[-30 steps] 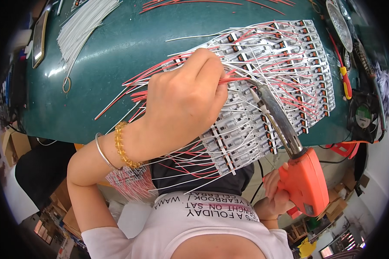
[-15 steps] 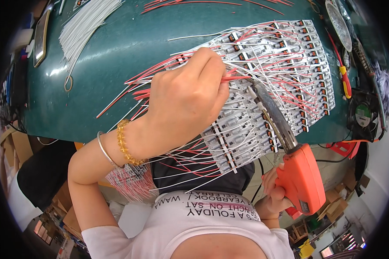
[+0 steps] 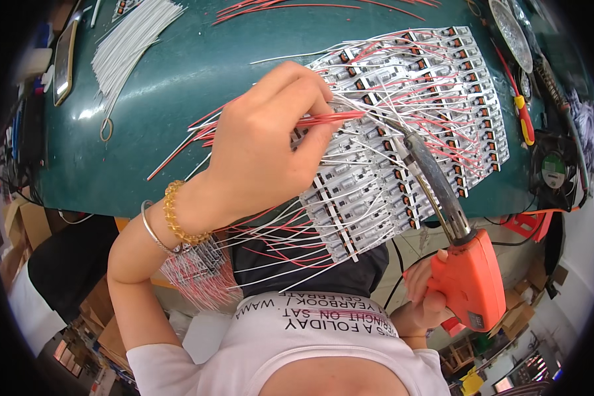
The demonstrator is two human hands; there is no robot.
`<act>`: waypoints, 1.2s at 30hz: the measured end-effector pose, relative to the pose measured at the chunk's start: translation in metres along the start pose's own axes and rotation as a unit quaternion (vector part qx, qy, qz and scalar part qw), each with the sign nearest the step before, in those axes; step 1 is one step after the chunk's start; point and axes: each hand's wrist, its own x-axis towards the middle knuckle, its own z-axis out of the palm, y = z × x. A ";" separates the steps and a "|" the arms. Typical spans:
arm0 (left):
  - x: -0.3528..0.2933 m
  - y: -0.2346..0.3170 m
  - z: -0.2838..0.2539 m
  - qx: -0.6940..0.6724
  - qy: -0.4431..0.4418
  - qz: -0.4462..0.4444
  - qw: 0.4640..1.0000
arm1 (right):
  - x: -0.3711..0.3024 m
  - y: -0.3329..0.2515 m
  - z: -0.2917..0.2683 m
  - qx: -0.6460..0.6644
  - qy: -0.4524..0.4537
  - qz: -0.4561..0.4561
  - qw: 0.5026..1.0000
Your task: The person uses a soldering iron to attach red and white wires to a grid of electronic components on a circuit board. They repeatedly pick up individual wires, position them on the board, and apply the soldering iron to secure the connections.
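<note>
**Soldering gun [image 3: 470, 277] slants over wired panel [image 3: 402, 178] as red wires [image 3: 330, 119] stay pinched close to its tip**

The green table [image 3: 165, 119] spreads across most of the view. On its right half lies the panel, rows of small grey-white modules with red and white leads trailing over them; its lower corner overhangs the near edge, above the person's lap. A smaller batch of wired modules [image 3: 198, 261] shows below that edge, to the left.

The soldering gun has an orange body, and its metal barrel angles up and left over the panel. Whether the tip touches anything is too fine to tell.

The left hand [image 3: 264, 138] is over the left part of the panel, its grip clamped on the red wires, thumb and fingers together around them; their ends point right, just beside the tip. The right hand [image 3: 424, 294], off the near edge, has its grip closed around the gun's handle.

A fan of white wires [image 3: 129, 53] lies toward the upper left. At the right edge sit a black cooling fan [image 3: 553, 173] and, farther up, a metal dish [image 3: 511, 33]. A phone [image 3: 65, 63] lies at the far left, a red-and-yellow screwdriver [image 3: 525, 119] right of the panel. Smallest are a yellow bead bracelet [image 3: 176, 211] and a silver bangle [image 3: 150, 228] on the left wrist.
</note>
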 end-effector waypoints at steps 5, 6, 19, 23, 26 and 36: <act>-0.002 0.006 0.005 -0.021 -0.009 -0.006 1.000 | 0.006 -0.009 0.006 -0.009 -0.068 -0.088 0.994; -0.002 0.007 0.006 -0.007 -0.018 -0.008 1.000 | 0.006 -0.010 0.007 -0.021 -0.067 -0.094 0.993; -0.004 0.011 0.007 0.059 -0.036 -0.030 0.997 | -0.012 -0.016 -0.019 -0.268 -0.074 0.037 0.960; -0.004 0.014 0.010 0.079 -0.041 -0.027 0.996 | 0.001 -0.011 -0.004 -0.218 -0.074 -0.095 0.968; -0.005 0.011 0.010 0.082 -0.034 -0.018 0.996 | -0.006 -0.005 -0.017 -0.236 -0.070 -0.065 0.967; -0.006 0.011 0.009 0.085 -0.029 -0.020 0.996 | -0.032 -0.012 -0.037 -0.321 -0.064 0.112 0.938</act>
